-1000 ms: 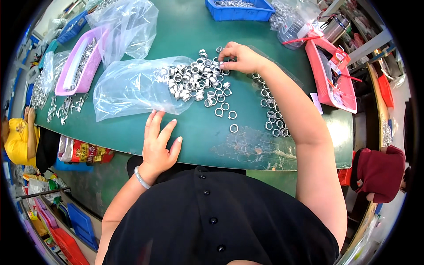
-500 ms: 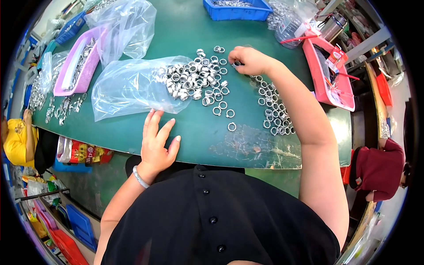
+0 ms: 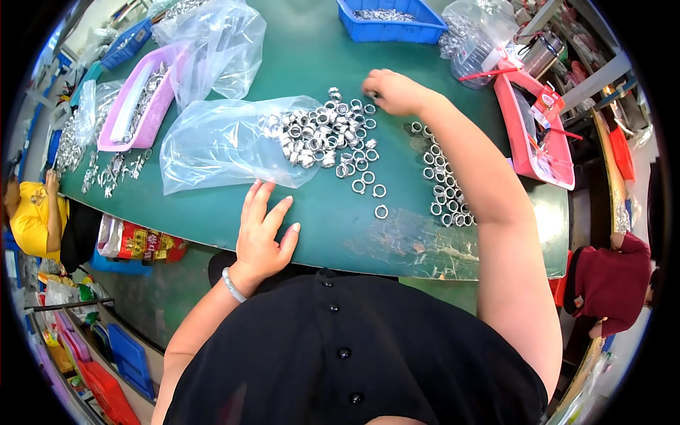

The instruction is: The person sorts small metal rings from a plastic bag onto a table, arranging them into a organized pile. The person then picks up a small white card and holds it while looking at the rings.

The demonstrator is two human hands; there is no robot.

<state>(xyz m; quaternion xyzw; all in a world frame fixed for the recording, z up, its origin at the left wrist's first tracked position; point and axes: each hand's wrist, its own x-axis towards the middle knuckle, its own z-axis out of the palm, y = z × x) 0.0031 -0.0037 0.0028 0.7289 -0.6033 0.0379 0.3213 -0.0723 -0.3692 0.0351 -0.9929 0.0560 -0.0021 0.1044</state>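
My left hand (image 3: pixel 263 237) lies flat with its fingers spread, fingertips at the near edge of a clear plastic bag (image 3: pixel 212 152). From the bag's mouth a heap of small silvery metal rings (image 3: pixel 322 134) spreads onto the green table. Several loose rings lie to the right of the heap. Beyond its far right side, my right hand (image 3: pixel 398 92) is bent down with fingers closed together; whatever they pinch is hidden. Under my right forearm lies a second group of rings (image 3: pixel 443 180), flat and close together, partly covered by the arm.
A purple basket (image 3: pixel 159 117) of metal parts and another clear bag (image 3: pixel 227 49) are at the left. A blue tray (image 3: pixel 397 30) is at the far edge; a pink basket (image 3: pixel 520 145) and a plastic bottle (image 3: pixel 473 60) stand at the right. Other people sit at both sides.
My right hand has moved from beside the sorted group leftward to the heap's far edge; the ring seen in its fingers no longer shows. My left hand stays by the bag. The view has shifted slightly.
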